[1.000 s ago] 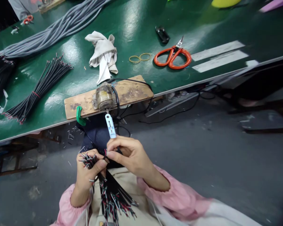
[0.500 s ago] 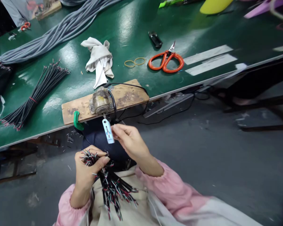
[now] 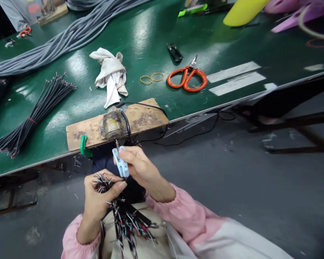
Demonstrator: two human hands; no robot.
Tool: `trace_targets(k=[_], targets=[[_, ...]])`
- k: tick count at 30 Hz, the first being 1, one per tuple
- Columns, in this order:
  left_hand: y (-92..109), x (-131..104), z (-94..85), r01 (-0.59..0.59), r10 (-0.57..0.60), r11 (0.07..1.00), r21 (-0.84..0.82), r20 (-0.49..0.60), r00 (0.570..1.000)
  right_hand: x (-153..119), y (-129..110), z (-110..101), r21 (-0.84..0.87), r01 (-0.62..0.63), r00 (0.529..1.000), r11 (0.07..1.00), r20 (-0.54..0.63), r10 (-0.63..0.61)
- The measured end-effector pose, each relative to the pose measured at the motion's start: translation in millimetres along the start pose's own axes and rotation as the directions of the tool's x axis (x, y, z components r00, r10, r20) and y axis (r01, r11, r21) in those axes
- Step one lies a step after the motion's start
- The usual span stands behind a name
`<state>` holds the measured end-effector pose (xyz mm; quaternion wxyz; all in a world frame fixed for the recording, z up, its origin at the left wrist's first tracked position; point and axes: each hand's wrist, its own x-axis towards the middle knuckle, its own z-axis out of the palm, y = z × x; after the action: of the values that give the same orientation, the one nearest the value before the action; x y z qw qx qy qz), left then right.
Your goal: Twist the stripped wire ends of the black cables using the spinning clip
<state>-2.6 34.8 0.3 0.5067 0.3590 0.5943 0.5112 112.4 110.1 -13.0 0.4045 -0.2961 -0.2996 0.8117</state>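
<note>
A bunch of black cables (image 3: 129,219) with stripped red, white and black wire ends hangs from my left hand (image 3: 98,192), whose fingers are wrapped round it. One cable end sticks out past the left thumb. My right hand (image 3: 139,167) pinches a light blue clip (image 3: 120,163) that looks like a clothes peg. The clip sits at the shaft of a small motor (image 3: 113,124), and its lower end is close to the cable end at my left thumb; I cannot tell whether they touch. The motor is fixed on a wooden board (image 3: 148,117) at the table edge.
A green clamp (image 3: 85,146) grips the board. On the green table (image 3: 83,97) lie a tied cable bundle (image 3: 35,115), a white cloth (image 3: 110,73), rubber bands (image 3: 151,78), orange-handled scissors (image 3: 187,79), a black tool (image 3: 174,53) and long grey cables (image 3: 70,37). A person's sleeve (image 3: 14,14) shows far left.
My right hand has moved left and down, and its grip has closed further over the blue clip. The clip has turned and come nearer the cable end. My left hand still holds the cables.
</note>
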Motion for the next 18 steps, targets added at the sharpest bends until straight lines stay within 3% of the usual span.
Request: trace_targets(k=[5,12,15,18], targets=[[4,1,0.5,-0.037,0.036,0.999,-0.003,-0.007,0.999,0,7,-3,0.048,-0.035,0.999,0.998,0.024,0.034],[5,-2,1.0,-0.066,0.066,0.998,0.0,-0.003,0.998,-2,23,-16,0.12,-0.09,0.988,0.989,-0.112,0.103],[3,-6,-1.8,-0.064,0.064,0.998,0.01,0.03,0.998,-15,25,-27,0.042,-0.035,0.99,0.999,-0.136,0.041],[-5,-8,-3.9,-0.077,0.077,0.997,-0.008,0.064,0.995,-34,24,-36,-0.156,0.092,0.986,0.983,-0.126,-0.113]])
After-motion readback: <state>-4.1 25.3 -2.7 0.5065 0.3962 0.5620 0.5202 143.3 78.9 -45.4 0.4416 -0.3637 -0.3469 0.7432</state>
